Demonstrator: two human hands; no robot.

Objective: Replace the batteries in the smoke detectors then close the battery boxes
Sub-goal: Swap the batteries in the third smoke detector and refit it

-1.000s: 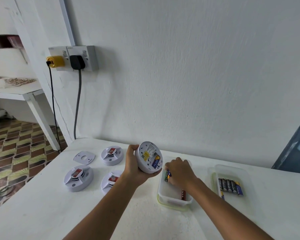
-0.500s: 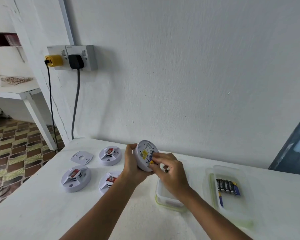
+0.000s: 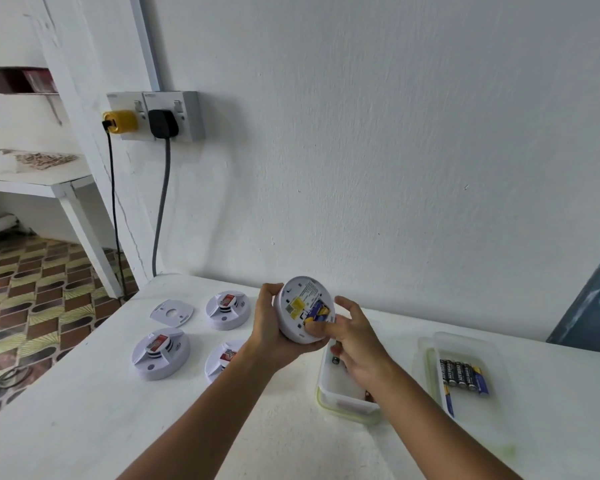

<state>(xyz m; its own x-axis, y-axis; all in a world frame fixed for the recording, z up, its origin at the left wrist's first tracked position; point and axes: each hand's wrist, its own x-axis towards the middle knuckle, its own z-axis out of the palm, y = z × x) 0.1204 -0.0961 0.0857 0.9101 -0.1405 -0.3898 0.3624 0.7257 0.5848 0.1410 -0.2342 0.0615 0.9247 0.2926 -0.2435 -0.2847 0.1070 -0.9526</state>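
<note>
The table is your biggest piece here, flat white top, plenty of room to set stuff down. On the right of it sits a clear tray with fresh batteries lined up side by side, and closer to you a white tub that looks like the dump spot for old cells.

Three more smoke detectors lie on the left part of the table, with a loose cover plate just beside them.

The one that matters is the smoke detector up in the air above the tub, back side facing you. Your left hand wraps around its rim from the left and underneath, a proper cupped grip. It's a light, hollow, rigid plastic puck I'd guess, smooth enough to slip, so keep holding by the rim, not the face.

Your right hand has its fingertips curled in on the blue and yellow battery sitting in the compartment, pinching or pressing it, hard to say which. Batteries are small, hard and slick; take them at the middle. The little plastic tabs and spring contacts are probably the fragile bit, so don't lever hard.
</note>
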